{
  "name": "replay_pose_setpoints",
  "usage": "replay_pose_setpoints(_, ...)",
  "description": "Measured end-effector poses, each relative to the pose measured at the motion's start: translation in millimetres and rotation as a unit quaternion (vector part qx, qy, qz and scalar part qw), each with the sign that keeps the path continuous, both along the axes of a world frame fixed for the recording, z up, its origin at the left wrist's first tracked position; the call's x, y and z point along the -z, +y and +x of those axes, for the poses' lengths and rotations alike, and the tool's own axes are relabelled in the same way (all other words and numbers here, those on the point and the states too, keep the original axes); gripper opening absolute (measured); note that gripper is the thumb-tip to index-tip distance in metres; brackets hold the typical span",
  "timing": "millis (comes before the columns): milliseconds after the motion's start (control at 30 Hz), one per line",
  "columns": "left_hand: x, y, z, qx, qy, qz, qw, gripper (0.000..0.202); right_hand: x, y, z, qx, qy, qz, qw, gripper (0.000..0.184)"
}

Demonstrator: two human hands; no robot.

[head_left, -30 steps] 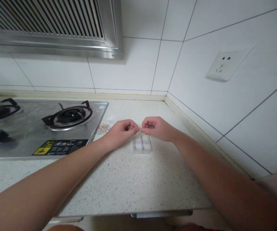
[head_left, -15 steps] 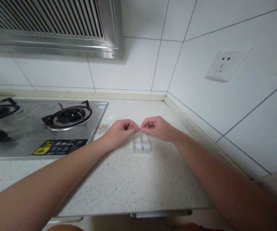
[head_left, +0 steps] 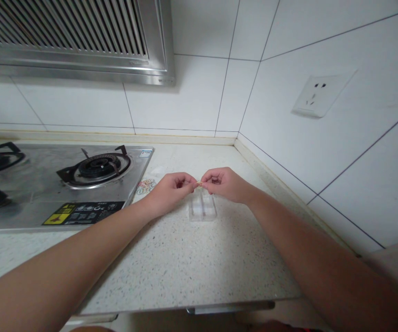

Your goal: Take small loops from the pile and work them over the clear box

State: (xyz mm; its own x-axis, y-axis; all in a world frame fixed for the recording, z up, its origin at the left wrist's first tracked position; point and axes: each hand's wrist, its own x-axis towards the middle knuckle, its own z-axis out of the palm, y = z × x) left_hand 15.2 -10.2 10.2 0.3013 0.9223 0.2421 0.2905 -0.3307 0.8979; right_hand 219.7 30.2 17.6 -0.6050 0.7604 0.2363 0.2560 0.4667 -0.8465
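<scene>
Both of my hands hover over the speckled countertop [head_left: 185, 263], fingers curled and pinched. My left hand [head_left: 171, 189] and my right hand [head_left: 223, 183] meet at their fingertips, where they share a tiny orange piece [head_left: 198, 184], too small to name. Just below the hands a clear plastic box [head_left: 203, 210] with small compartments lies on the counter. A small pile of coloured rubber bands [head_left: 145, 186] lies left of my left hand, beside the stove's edge.
A steel gas stove [head_left: 60, 184] with two burners fills the left of the counter. A range hood [head_left: 70, 41] hangs above it. White tiled walls close the back and right, with a wall socket [head_left: 318, 94] on the right wall.
The hands have stayed pinched together over the clear box. The view has shifted slightly to the right.
</scene>
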Motion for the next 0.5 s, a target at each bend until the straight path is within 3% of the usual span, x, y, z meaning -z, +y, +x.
replay_pose_setpoints(500,3.4,3.1,-1.6,-0.001,-0.005,-0.007,1.0,0.02,-2.6,-1.8,-0.2,0.005,-0.003,0.01,1.0,0.017)
